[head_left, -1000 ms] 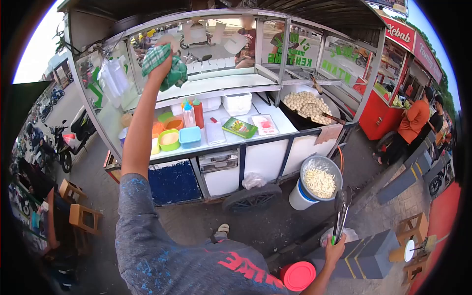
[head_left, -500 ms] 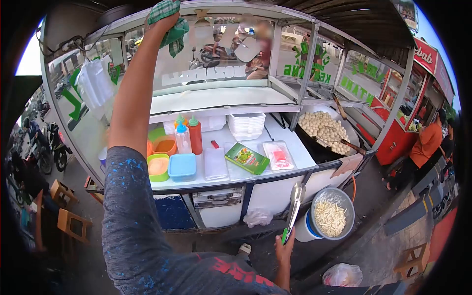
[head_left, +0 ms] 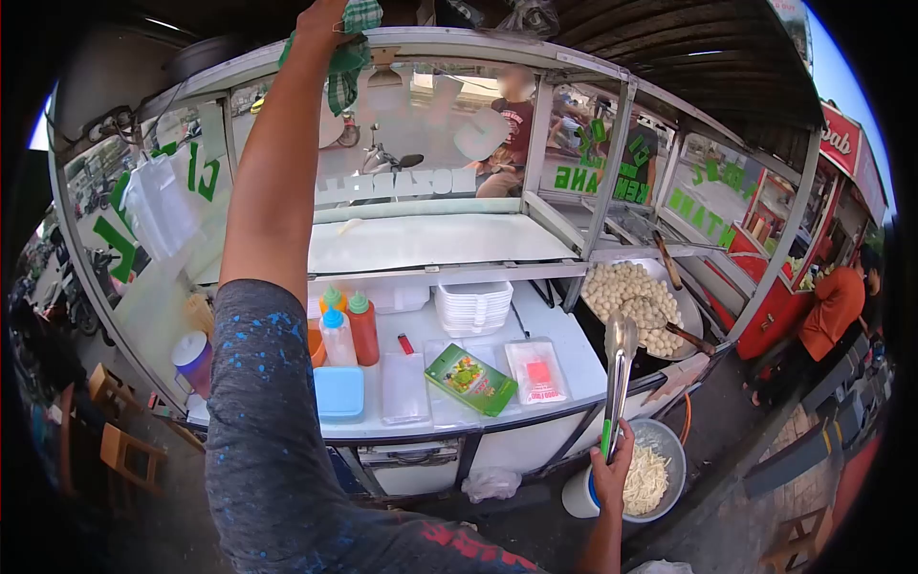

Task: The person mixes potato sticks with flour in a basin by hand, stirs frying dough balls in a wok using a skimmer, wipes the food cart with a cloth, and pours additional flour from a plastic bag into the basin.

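My left hand (head_left: 323,17) is raised to the top rail of the glass cart, closed on a green checkered cloth (head_left: 346,69). The upper frame edge cuts off part of that hand. Low on the right, my right hand (head_left: 612,469) grips metal tongs (head_left: 617,368) with green on the handle, tips pointing up. The tongs appear in front of the counter's right end, near a wok (head_left: 701,320) of small round pale balls (head_left: 631,294). Below them, a grey bowl (head_left: 681,478) of pale strips (head_left: 648,483) rests on a bucket, partly behind my right hand.
On the counter stand sauce bottles (head_left: 361,330), stacked white foam boxes (head_left: 475,308), a blue-lidded container (head_left: 339,392), a green packet (head_left: 470,380) and plastic bags (head_left: 535,371). A skimmer (head_left: 643,312) lies in the wok. People stand behind the glass and at the right.
My right hand has raised the tongs, moving them up and right towards the wok. My left hand stays up by the rail with the cloth. The whole view has shifted slightly.
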A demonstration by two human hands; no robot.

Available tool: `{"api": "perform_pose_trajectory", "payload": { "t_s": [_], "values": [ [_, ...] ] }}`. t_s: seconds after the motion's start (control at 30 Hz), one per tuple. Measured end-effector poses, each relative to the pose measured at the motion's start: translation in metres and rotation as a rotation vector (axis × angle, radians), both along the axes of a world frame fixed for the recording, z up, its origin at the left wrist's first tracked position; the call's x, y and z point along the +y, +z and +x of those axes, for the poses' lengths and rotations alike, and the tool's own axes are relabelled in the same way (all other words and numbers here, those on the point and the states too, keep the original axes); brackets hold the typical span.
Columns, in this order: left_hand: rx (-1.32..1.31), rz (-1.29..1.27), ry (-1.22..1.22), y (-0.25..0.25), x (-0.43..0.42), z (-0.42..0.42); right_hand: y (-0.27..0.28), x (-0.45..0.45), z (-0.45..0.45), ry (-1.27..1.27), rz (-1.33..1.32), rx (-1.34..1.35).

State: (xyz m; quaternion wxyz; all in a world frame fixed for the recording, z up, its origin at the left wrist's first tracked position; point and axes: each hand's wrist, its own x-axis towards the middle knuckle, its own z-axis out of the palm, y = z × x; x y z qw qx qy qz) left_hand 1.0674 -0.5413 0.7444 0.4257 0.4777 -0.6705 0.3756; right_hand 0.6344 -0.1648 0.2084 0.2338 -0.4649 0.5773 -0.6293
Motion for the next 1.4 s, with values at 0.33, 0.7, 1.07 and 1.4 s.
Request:
{"api": "perform_pose_trajectory", "payload": {
  "t_s": [0.33, 0.7, 1.07, 1.4],
  "values": [
    [0.100, -0.022, 0.299, 0.029, -0.097, -0.010, 0.168, -0.098, 0.037, 0.052, -0.110, 0.081],
    [0.345, -0.015, 0.224, 0.079, -0.120, 0.044, 0.410, -0.277, 0.070, 0.260, -0.278, 0.432],
    [0.363, 0.023, 0.225, 0.066, -0.115, 0.147, 0.574, -0.431, 0.210, -0.155, -0.111, 1.181],
    [0.265, -0.199, 0.263, 0.046, -0.125, 0.131, 0.629, -0.623, 0.281, -0.291, -0.137, 1.289]
  ]
}}
